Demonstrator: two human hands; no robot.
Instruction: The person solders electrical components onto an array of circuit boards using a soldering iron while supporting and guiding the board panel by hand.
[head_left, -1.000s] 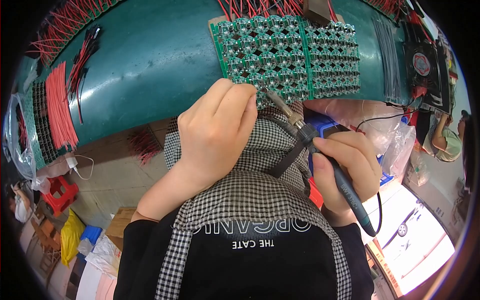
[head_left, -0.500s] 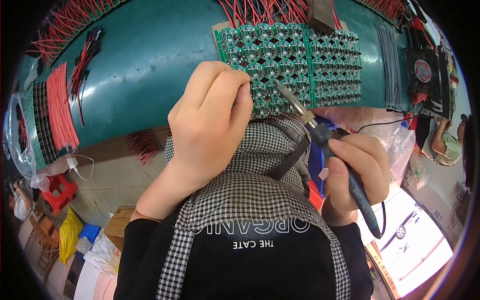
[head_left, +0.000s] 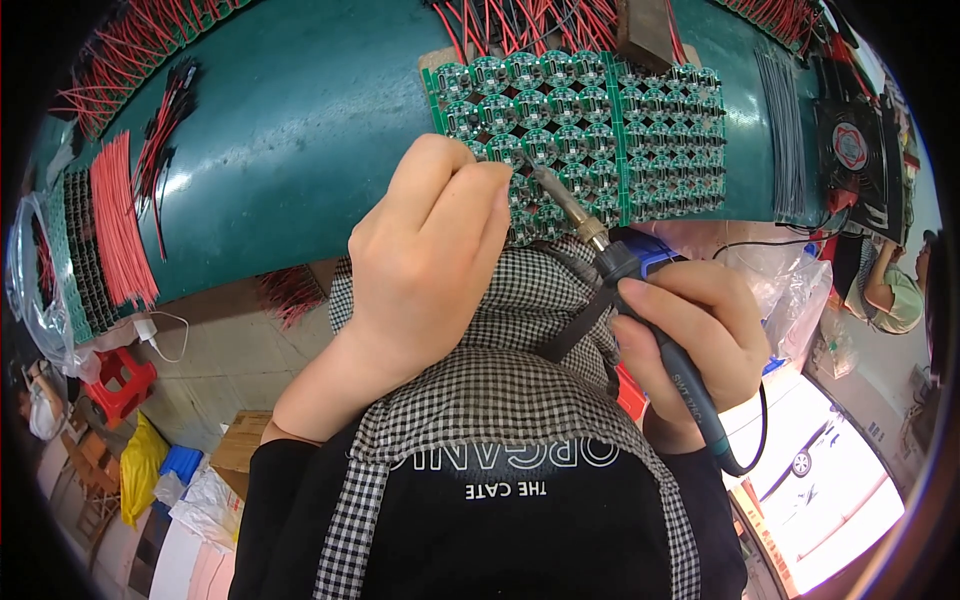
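**Soldering iron closes in**

Our right hand, wrapped round it, brought the tip nearer our left hand, likely to solder. Left fingers press together, anything pinched hidden; the circuit panel lies just beyond.

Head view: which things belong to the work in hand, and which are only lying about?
In the work: soldering iron, in the right hand; green circuit boards, by the left hand; probably red wires.
Lying about, apparently: red stool, yellow bag, cardboard box.
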